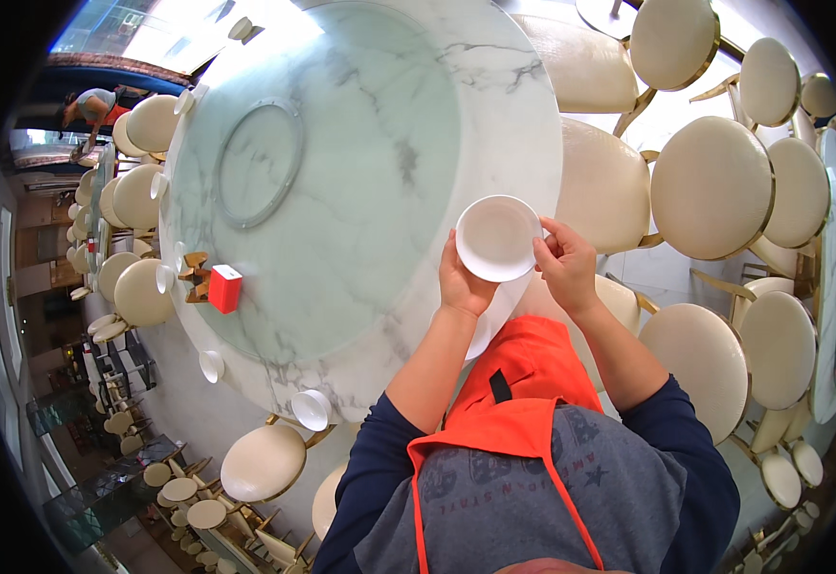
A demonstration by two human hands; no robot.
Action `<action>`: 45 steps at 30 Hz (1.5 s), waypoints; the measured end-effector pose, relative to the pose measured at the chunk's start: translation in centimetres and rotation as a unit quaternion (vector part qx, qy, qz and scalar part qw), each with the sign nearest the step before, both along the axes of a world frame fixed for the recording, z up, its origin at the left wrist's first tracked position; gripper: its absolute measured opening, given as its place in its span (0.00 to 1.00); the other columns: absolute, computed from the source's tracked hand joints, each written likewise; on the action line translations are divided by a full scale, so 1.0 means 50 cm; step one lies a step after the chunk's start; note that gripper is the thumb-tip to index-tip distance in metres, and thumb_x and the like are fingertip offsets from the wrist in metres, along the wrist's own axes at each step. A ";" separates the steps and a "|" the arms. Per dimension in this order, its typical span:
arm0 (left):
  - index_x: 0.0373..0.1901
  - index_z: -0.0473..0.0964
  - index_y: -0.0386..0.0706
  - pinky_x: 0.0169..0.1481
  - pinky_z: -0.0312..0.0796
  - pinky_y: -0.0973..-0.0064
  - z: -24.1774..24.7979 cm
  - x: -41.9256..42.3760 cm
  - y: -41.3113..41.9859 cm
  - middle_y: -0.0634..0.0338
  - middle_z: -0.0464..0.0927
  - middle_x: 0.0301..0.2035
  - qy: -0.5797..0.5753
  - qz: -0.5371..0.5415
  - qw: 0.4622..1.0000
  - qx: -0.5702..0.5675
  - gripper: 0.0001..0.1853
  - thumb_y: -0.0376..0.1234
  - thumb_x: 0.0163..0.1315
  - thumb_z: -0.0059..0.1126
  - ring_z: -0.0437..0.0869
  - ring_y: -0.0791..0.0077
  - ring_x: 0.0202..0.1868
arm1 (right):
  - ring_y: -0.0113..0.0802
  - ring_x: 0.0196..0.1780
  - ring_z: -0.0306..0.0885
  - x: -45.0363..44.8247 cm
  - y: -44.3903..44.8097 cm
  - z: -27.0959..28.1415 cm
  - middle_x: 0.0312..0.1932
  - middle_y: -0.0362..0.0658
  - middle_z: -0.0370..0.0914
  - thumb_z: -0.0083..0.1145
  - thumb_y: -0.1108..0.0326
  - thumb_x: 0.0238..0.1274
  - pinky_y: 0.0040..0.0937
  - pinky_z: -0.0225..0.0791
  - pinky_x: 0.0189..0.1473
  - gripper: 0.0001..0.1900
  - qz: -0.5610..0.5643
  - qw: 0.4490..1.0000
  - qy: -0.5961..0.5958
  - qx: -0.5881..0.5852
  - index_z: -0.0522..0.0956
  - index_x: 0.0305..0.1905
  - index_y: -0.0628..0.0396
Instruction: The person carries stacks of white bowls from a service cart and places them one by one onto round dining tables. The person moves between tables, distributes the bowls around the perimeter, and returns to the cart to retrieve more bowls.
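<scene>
A white bowl (pixel 499 238) is between my two hands over the rim of the round marble-patterned table (pixel 497 136). My left hand (pixel 466 276) cups its lower left side. With bent fingers, my right hand (pixel 563 260) grips its right edge. Below my left hand, partly behind my forearm, a white dish (pixel 480 337) shows near the table's edge. More white bowls stand around the rim, one at the near edge (pixel 311 410) and one farther left (pixel 212 366).
A glass turntable (pixel 360 215) covers the table's middle, with a ring (pixel 258 163) visible on it. A red box (pixel 225 290) stands beside a wooden holder (pixel 195 277). Cream chairs (pixel 712 188) crowd the right side. Another person (pixel 98 107) bends at the far upper left.
</scene>
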State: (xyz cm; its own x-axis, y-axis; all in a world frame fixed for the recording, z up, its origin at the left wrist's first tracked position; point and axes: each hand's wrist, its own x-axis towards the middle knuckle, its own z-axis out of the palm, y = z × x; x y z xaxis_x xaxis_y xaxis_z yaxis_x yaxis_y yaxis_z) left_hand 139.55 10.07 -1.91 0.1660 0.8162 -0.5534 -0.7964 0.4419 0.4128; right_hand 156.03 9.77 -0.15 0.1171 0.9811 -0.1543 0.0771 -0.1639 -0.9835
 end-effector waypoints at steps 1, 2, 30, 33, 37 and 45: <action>0.67 0.64 0.52 0.65 0.68 0.47 -0.002 0.006 0.013 0.58 0.68 0.64 0.013 -0.009 1.000 -0.006 0.30 0.56 0.70 0.36 0.69 0.56 0.66 | 0.21 0.22 0.73 0.007 0.015 -0.006 0.20 0.38 0.75 0.58 0.74 0.62 0.23 0.69 0.26 0.16 -0.011 1.000 0.004 0.000 0.79 0.54 0.65; 0.68 0.64 0.53 0.66 0.67 0.47 -0.008 0.007 0.023 0.58 0.68 0.64 0.011 -0.002 1.000 -0.029 0.30 0.56 0.70 0.36 0.69 0.55 0.67 | 0.21 0.22 0.73 0.014 0.033 -0.013 0.20 0.38 0.75 0.58 0.73 0.62 0.23 0.69 0.26 0.16 -0.022 1.000 0.008 -0.001 0.79 0.54 0.65; 0.66 0.66 0.50 0.64 0.67 0.51 -0.010 -0.018 0.108 0.57 0.70 0.61 0.024 0.060 0.993 -0.103 0.34 0.57 0.63 0.53 0.70 0.56 0.65 | 0.22 0.19 0.75 0.054 0.346 -0.227 0.22 0.38 0.77 0.63 0.67 0.61 0.23 0.69 0.20 0.19 -0.166 0.984 0.006 -0.062 0.78 0.55 0.63; 0.65 0.66 0.49 0.65 0.67 0.51 -0.007 -0.016 0.113 0.57 0.71 0.61 0.004 0.055 0.993 -0.101 0.33 0.57 0.63 0.53 0.71 0.56 0.64 | 0.21 0.18 0.72 0.057 0.323 -0.200 0.21 0.38 0.76 0.63 0.63 0.63 0.21 0.65 0.18 0.21 -0.188 0.977 0.024 -0.102 0.78 0.56 0.64; 0.64 0.67 0.47 0.65 0.67 0.50 -0.011 -0.008 0.117 0.56 0.71 0.61 -0.025 0.051 0.994 -0.093 0.33 0.56 0.64 0.53 0.71 0.55 0.64 | 0.19 0.18 0.69 0.060 0.233 -0.144 0.20 0.38 0.75 0.59 0.57 0.68 0.19 0.61 0.18 0.23 -0.045 0.976 0.142 -0.157 0.77 0.58 0.65; 0.66 0.64 0.45 0.67 0.65 0.50 -0.010 0.032 0.165 0.55 0.69 0.62 -0.032 -0.019 0.999 -0.033 0.33 0.57 0.69 0.44 0.70 0.55 0.65 | 0.23 0.20 0.73 0.037 0.171 -0.043 0.20 0.39 0.76 0.48 0.67 0.69 0.25 0.68 0.24 0.17 0.100 0.993 -0.033 -0.059 0.77 0.58 0.60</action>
